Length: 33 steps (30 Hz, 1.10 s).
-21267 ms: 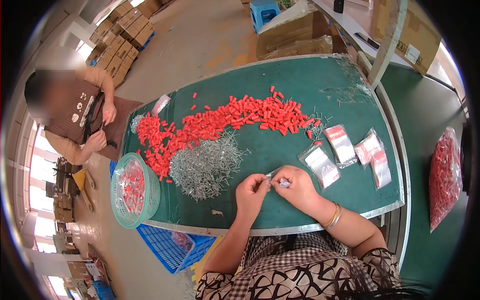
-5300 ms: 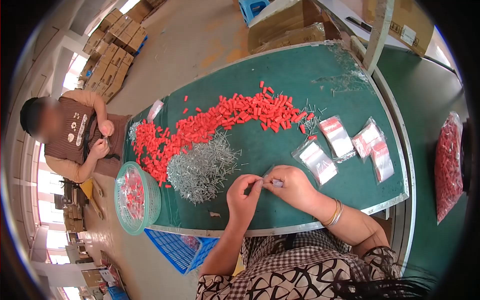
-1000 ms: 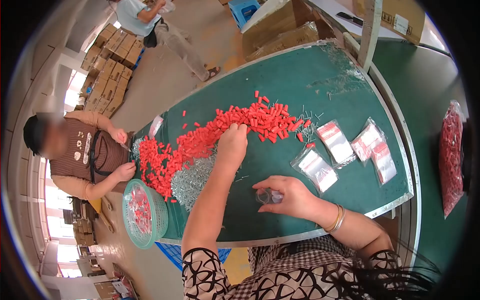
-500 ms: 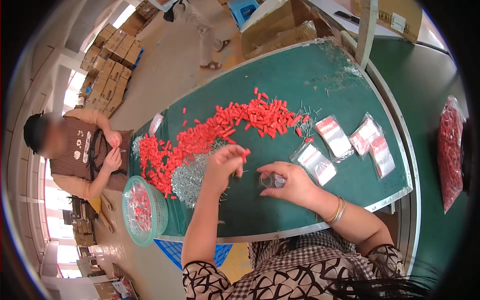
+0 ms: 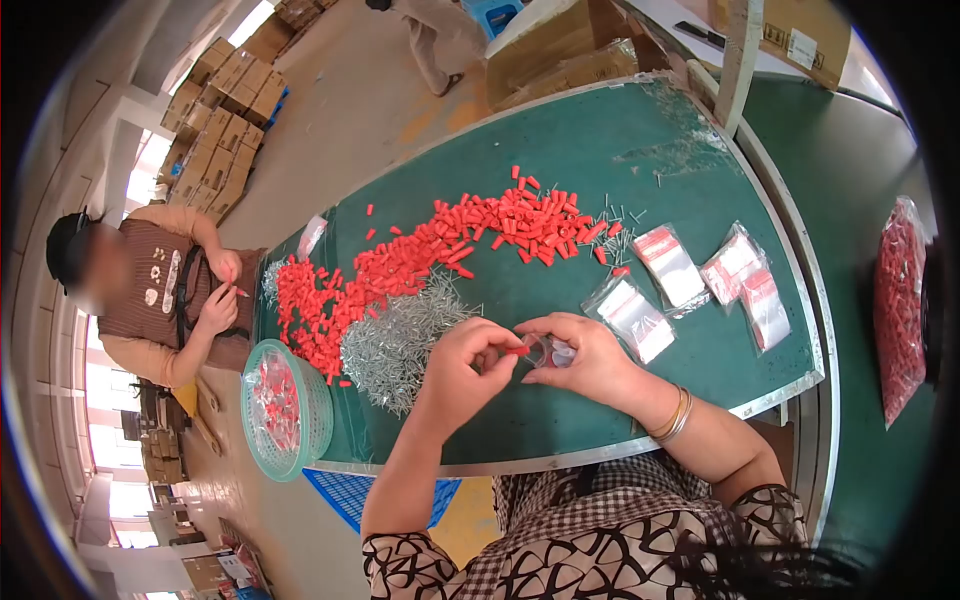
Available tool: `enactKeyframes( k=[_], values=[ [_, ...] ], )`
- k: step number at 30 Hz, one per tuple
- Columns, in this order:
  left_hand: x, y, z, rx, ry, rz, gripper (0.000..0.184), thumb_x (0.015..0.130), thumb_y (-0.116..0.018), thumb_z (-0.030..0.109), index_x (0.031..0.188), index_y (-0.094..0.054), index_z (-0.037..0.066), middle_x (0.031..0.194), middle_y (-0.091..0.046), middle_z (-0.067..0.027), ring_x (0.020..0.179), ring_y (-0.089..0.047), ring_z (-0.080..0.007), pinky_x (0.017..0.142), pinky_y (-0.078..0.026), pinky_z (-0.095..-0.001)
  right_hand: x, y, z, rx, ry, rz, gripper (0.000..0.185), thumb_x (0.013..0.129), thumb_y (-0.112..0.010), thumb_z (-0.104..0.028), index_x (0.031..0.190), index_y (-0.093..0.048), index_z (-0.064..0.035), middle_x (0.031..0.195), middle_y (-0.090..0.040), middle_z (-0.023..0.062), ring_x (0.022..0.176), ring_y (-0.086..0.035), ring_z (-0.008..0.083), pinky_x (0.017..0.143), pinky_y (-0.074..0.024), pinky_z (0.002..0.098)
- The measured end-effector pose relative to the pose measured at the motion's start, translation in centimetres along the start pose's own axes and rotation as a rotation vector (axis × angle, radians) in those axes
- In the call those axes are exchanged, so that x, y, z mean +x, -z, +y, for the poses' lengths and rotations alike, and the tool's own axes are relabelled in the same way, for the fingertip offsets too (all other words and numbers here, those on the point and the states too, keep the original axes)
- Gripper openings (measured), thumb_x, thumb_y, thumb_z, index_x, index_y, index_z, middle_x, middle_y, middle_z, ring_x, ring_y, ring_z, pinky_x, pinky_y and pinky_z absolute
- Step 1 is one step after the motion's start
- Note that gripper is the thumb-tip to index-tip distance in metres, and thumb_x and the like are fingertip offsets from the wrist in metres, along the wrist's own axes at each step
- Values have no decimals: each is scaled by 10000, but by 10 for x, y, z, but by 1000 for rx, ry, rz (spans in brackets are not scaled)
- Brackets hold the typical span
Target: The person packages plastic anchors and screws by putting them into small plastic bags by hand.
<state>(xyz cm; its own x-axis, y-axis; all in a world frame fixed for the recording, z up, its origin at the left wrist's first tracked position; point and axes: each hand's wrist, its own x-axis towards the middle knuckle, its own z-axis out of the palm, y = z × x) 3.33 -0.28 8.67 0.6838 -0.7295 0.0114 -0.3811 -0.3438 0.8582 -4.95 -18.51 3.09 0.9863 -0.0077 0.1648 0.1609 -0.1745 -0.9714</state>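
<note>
Near the front edge of the green table (image 5: 560, 440), my left hand (image 5: 470, 365) pinches a small red plastic plug (image 5: 521, 350). The plug is at the mouth of a small clear plastic bag (image 5: 548, 353), which my right hand (image 5: 590, 362) grips with thumb and fingers curled round it. What lies inside the bag is hard to make out. Left of my left hand lies a heap of silver screws (image 5: 400, 335). Behind it spreads a long pile of red plugs (image 5: 400, 262). Flat packs of clear bags (image 5: 632, 318) lie beyond my right hand.
A green basket (image 5: 325, 425) with filled bags stands at the table's left corner. A co-worker (image 5: 165, 285) sits at the left end, hands together. More bag packs (image 5: 745, 275) lie to the right. A large bag of red pieces (image 5: 900, 310) lies on the far right surface.
My left hand has moved right and down, bringing the red plug to the bag in my right hand. A person walking in the background has moved on.
</note>
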Motion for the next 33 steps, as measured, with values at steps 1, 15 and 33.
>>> enactKeyframes(
  k=[1, 15, 33],
  values=[
    [0, -2, 6, 181, -117, -8, 229, 769, -672, -59, 984, -651, 21, 907, -606, -29, 645, -539, -76, 570, -452, -223, 0, -1, 0, -19, 11, 6, 513, 702, -815, -153, 1171, -627, -67, 1050, -660, 98, 975, -640, 268, 857, -516, 355],
    [-6, -47, 0, 112, -4, 196, 169, 772, -717, -9, 916, -628, -4, 890, -605, -51, 714, -582, -123, 662, -488, -247, -3, -5, 6, -234, 88, 201, 578, 680, -796, -121, 1218, -589, -86, 901, -629, 92, 821, -646, 301, 706, -528, 383],
    [-13, -29, -14, 132, -22, 249, 111, 785, -677, -27, 891, -655, -4, 824, -637, -69, 704, -605, -150, 650, -487, -261, -2, -1, -9, 246, -323, 64, 89, 886, -669, -99, 918, -706, -26, 790, -674, 22, 609, -572, 59, 523, -465, 215]
  ],
)
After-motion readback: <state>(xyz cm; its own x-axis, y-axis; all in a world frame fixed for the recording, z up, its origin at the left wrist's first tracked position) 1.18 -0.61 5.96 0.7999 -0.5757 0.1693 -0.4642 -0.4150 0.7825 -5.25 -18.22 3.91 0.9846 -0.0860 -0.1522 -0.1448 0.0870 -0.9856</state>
